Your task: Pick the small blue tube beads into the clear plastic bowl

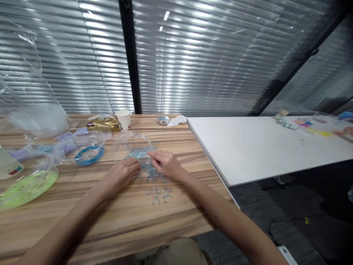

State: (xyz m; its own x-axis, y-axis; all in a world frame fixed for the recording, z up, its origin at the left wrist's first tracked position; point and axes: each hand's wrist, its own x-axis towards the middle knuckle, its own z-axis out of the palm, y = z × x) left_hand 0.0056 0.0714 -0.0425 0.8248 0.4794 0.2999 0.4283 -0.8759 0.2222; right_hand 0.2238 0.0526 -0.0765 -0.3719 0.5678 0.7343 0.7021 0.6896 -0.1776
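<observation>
Where closed blinds point(220, 55) back 2 tables, loosely curled hands, nothing gripped, on wooden table point(124, 221).

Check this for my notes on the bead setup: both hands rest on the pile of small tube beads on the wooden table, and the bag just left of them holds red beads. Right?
Not quite. The head view shows the bag left of the hands holding blue beads, not red. The rest stands: the left hand and right hand rest on the pile of tube beads on the wooden table.
</observation>
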